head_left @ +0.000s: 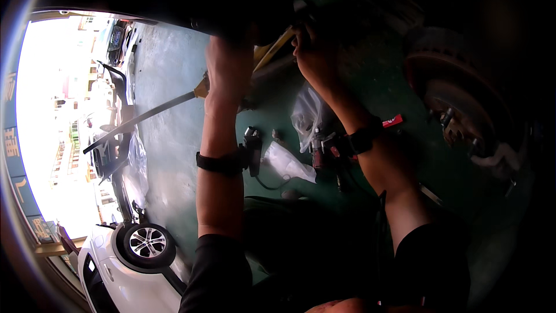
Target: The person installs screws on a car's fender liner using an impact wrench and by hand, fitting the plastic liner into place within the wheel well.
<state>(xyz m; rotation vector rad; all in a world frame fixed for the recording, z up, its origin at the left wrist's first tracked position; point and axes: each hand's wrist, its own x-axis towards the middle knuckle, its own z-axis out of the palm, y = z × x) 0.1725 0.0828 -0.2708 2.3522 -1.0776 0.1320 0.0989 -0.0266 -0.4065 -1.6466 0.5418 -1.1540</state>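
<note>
Head view: left hand (227, 69) and right hand (314, 61), far side, in shadow; right fingers curled, left fingers unseen; whether either pinches anything cannot be told. Yellow bar (273, 48) between the hands; brake disc (449, 71) to the right.

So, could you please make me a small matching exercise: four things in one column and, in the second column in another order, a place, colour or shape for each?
1. Car
2. Bar
3. Right hand
4. Brake disc

A. round, right side
B. near the top, middle
C. white, lower left
D. long, slanting

Pairs: 1-C; 2-D; 3-B; 4-A
</note>
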